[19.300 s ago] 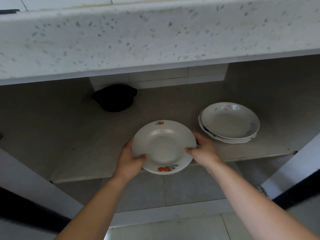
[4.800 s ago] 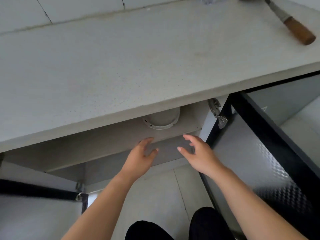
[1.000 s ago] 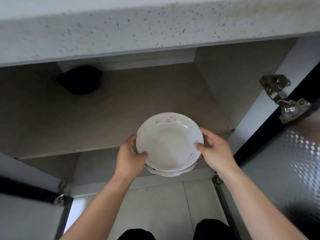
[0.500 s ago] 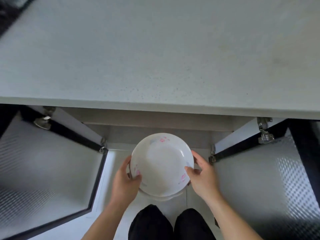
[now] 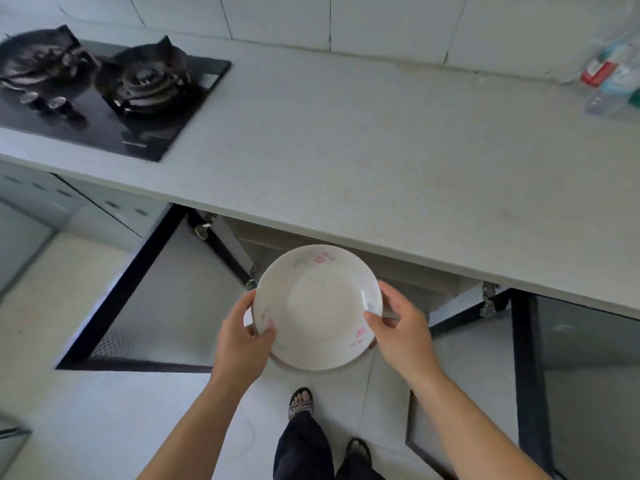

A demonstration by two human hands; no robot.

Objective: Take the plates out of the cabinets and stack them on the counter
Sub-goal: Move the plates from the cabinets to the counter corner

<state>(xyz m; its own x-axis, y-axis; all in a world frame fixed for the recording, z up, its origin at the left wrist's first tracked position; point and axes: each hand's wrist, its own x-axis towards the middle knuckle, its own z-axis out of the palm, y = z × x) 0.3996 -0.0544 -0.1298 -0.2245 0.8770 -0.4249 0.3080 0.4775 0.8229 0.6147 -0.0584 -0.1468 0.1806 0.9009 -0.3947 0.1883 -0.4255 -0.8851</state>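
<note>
A small stack of white plates (image 5: 317, 306) with pink flower marks is held in front of me, below the edge of the grey counter (image 5: 363, 133). The top plate is deep, and the rim of another shows beneath it. My left hand (image 5: 242, 341) grips the stack's left rim and my right hand (image 5: 401, 334) grips its right rim. The stack hangs over the floor, just outside the open cabinet (image 5: 398, 271) under the counter.
A black gas hob (image 5: 104, 88) sits at the counter's left end. Plastic bottles (image 5: 613, 74) lie at the far right by the tiled wall. Two cabinet doors (image 5: 162, 299) (image 5: 568, 375) stand open on either side of me. My feet are on the tiled floor below.
The view has lifted from inside the cabinet to above the counter. The stack of plates came out of the cabinet with both hands and now sits higher, near the counter's edge.
</note>
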